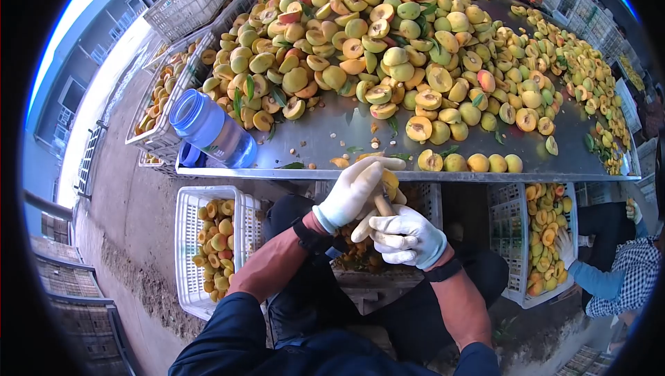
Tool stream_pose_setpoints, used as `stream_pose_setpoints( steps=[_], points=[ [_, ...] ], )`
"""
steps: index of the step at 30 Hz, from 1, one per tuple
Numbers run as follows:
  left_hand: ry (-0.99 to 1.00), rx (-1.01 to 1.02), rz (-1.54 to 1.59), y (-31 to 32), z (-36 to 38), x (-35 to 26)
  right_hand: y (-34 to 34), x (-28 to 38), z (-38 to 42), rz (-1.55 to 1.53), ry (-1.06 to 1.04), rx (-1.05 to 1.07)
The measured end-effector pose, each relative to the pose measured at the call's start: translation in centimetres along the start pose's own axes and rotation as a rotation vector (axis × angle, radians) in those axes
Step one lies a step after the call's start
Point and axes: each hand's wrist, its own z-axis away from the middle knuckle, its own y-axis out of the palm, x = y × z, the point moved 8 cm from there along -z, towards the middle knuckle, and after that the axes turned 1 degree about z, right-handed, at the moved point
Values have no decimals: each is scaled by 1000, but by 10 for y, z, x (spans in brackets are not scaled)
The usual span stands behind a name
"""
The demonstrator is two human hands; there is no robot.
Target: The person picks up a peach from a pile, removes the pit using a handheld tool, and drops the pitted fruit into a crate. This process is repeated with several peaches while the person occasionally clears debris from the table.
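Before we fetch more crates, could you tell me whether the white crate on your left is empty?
Not empty: the white crate holds yellow-orange fruit, visible through its open top.

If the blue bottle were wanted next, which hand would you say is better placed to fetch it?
Probably the left hand: it is nearer the blue bottle, while the right hand lies farther off, gripping a brown handle.

The metal table (332, 142) bears a big heap of yellow fruit (346, 37), many halved with brown centres, some leaves (278, 95) among it, a short row of fruit (478, 163) along its near edge, and a blue bottle (220, 133) at its left near corner.
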Motion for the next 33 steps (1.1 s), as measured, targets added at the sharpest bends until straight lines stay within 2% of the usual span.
stream_pose_setpoints(
  steps=[6,11,13,15,16,18,25,28,29,31,33],
  points=[
    [78,-85,-113,-15,-5,10,4,-6,-9,-220,0,216],
    [101,-93,-237,-20,-4,9,-1,-7,-10,-125,9,85],
    [-10,-62,-226,-22,-4,20,-3,-9,-9,-71,6,34],
    [40,-35,-251,-20,-4,16,7,-8,-6,-103,-2,166],
    [85,-7,-277,-17,-3,13,4,-10,-7,-101,-2,166],
    [82,14,-308,-16,-2,12,7,-15,-6,-234,3,326],
    [-51,43,-258,-18,-2,25,2,-21,-6,-283,-4,350],
    [-158,35,-174,-16,3,26,2,-19,-5,-226,8,292],
    [-155,32,-175,-19,5,27,4,-21,-3,-22,40,266],
    [-296,66,16,-17,10,40,10,-26,0,296,100,140],
    [-211,50,-70,-14,12,27,4,-28,2,359,89,50]
  ],
)
